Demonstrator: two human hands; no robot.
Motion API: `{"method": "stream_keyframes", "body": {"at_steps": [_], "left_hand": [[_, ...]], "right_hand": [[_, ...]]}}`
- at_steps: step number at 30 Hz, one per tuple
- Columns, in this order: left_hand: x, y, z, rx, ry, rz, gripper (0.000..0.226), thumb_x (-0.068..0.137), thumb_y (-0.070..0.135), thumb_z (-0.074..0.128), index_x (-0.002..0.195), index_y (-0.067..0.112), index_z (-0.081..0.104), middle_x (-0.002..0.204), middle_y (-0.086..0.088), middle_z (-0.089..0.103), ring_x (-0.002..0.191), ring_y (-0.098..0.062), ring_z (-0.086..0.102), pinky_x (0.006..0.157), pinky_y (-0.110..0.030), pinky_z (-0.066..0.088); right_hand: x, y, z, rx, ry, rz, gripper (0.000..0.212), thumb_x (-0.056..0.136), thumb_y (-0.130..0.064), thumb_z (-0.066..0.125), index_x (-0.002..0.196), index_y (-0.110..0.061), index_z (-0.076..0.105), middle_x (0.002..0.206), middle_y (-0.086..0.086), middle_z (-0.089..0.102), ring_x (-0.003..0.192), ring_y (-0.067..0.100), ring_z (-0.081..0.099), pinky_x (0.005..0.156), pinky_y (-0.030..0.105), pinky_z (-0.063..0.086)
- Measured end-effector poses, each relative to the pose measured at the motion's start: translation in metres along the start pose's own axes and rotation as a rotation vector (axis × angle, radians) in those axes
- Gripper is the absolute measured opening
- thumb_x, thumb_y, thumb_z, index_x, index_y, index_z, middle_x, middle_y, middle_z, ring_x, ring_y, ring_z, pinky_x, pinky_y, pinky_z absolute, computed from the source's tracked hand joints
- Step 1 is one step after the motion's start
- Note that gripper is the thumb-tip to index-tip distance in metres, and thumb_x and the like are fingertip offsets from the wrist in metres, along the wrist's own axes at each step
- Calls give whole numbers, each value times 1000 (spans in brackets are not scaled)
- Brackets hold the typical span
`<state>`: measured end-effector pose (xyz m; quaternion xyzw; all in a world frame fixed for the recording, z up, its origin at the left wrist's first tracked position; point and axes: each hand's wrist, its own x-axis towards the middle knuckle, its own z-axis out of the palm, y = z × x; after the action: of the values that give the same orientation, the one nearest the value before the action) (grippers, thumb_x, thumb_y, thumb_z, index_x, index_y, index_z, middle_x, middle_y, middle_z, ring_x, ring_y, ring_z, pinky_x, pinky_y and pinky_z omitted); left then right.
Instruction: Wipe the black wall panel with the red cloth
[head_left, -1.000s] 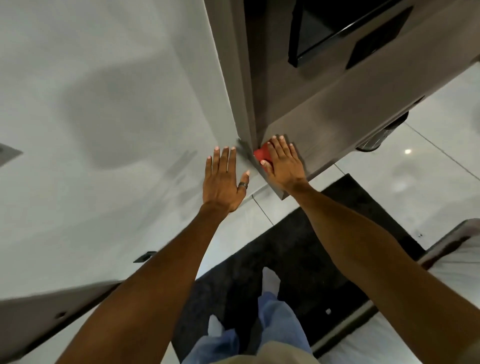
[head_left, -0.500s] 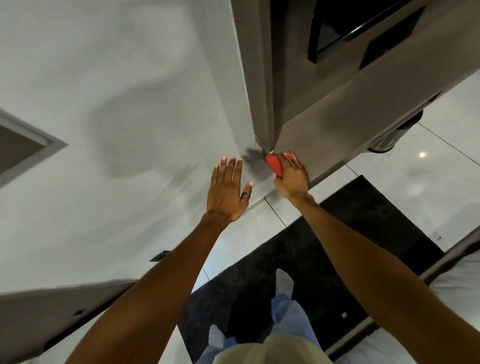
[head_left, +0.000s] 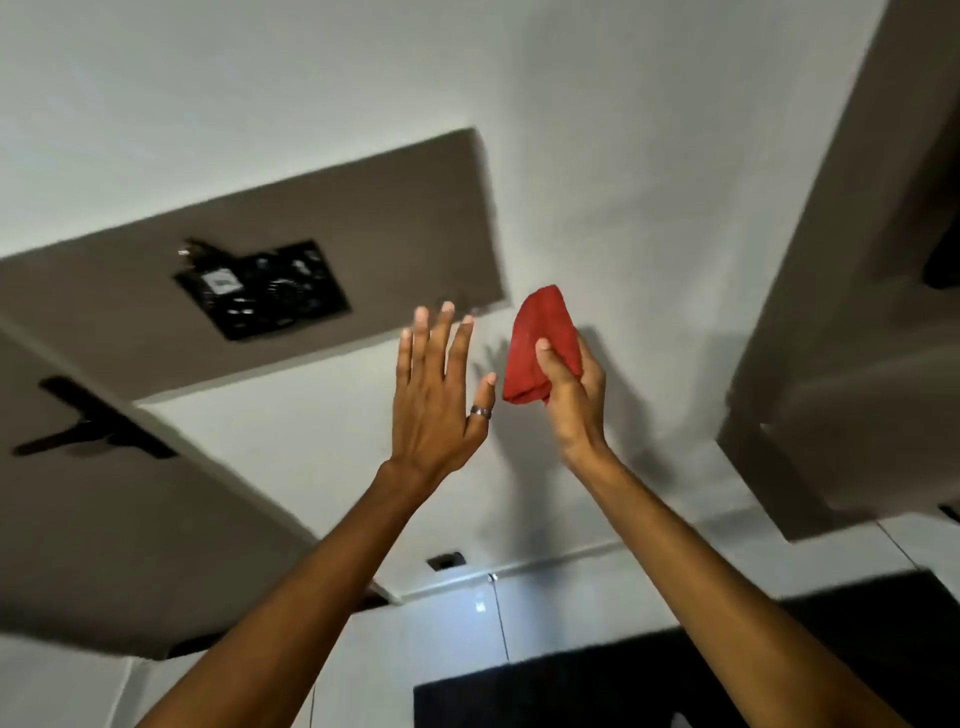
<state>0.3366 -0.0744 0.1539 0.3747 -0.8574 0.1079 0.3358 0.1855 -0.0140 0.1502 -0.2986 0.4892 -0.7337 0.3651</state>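
Note:
My right hand (head_left: 574, 395) holds a folded red cloth (head_left: 540, 343) in front of the white wall, clear of any panel. My left hand (head_left: 436, 395) is raised beside it, fingers spread and holding nothing, with a ring on the thumb. The dark grey-brown wall panel (head_left: 841, 338) stands at the right edge, well to the right of the cloth. Another brown panel (head_left: 311, 270) lies on the wall at the upper left, just beyond my left fingertips.
A black square fitting (head_left: 262, 291) sits in the left brown panel. A dark bracket (head_left: 93, 426) shows at far left. A small wall socket (head_left: 447, 561) is low on the white wall. Pale floor tiles (head_left: 467, 634) and a black rug (head_left: 623, 691) lie below.
My right hand has lifted the red cloth off the corner of the dark panel and moved left into open air. The view has swung left, and my left hand has come off the wall.

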Motion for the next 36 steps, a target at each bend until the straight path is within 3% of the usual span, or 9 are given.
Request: {"method": "stream_keyframes", "body": {"at_steps": [3, 6, 9, 13, 17, 23, 28, 32, 36], "left_hand": [[6, -64, -58, 100, 213, -89, 62, 102, 34, 52, 155, 5, 36, 167, -17, 21, 158, -34, 1, 129, -50, 5], [9, -121, -104, 159, 344, -165, 60, 103, 34, 49, 155, 6, 35, 168, -16, 19, 158, -33, -3, 129, -50, 1], [2, -160, -130, 191, 379, -210, 59, 104, 35, 47, 154, 8, 35, 169, -14, 15, 158, -33, -5, 129, -51, 1], [-16, -201, -140, 217, 377, -209, 60, 103, 35, 49, 154, 7, 36, 169, -15, 15, 158, -32, -3, 129, -50, 1], [-21, -227, -136, 222, 368, -212, 58, 103, 35, 48, 152, 6, 39, 168, -15, 17, 159, -31, -1, 130, -50, 3], [0, -255, -128, 169, 426, -154, 58, 103, 29, 46, 155, 5, 34, 167, -18, 17, 158, -27, -2, 130, -50, 7], [24, -280, -120, 247, 436, -95, 60, 103, 27, 39, 158, 6, 27, 166, -20, 22, 158, -29, 6, 129, -47, 5], [28, -293, -108, 363, 485, -72, 61, 103, 30, 35, 158, 5, 23, 170, -8, 6, 158, -22, -5, 129, -45, 1], [31, -296, -99, 403, 547, -58, 62, 102, 32, 33, 157, 6, 20, 171, 0, -9, 158, -20, -6, 129, -47, 2]], "right_hand": [[-12, -12, 81, -274, -26, -400, 64, 100, -36, 59, 158, -16, 41, 159, -3, 48, 142, 4, 48, 113, 11, 41], [-9, -8, 152, -489, -49, -857, 62, 102, -13, 55, 158, 1, 32, 167, 11, 34, 159, 26, 27, 131, 31, 27], [5, 6, 206, -687, -55, -1069, 65, 94, -1, 52, 156, 7, 33, 165, 24, 34, 158, 36, 27, 130, 51, 30], [12, 37, 240, -1092, -46, -1157, 81, 90, -15, 62, 160, 0, 25, 169, 21, 26, 159, 35, 21, 131, 53, 23], [23, 48, 236, -1097, -60, -1157, 83, 104, -58, 40, 164, -6, 16, 174, 16, 12, 163, 30, 6, 135, 48, 8], [44, 36, 247, -1237, 207, -1413, 54, 109, -45, 35, 159, -25, 39, 163, 14, 42, 154, 32, 30, 131, 45, 16], [80, 26, 248, -1114, 136, -1681, 54, 103, -41, 47, 152, -21, 52, 155, 16, 52, 150, 38, 40, 125, 57, 35], [66, 50, 271, -978, 345, -1523, 50, 102, -39, 45, 147, -21, 58, 150, 16, 56, 147, 39, 42, 128, 53, 31], [57, 56, 273, -969, 353, -1513, 47, 104, -38, 42, 139, -15, 64, 143, 19, 62, 141, 41, 47, 119, 57, 39]]}}
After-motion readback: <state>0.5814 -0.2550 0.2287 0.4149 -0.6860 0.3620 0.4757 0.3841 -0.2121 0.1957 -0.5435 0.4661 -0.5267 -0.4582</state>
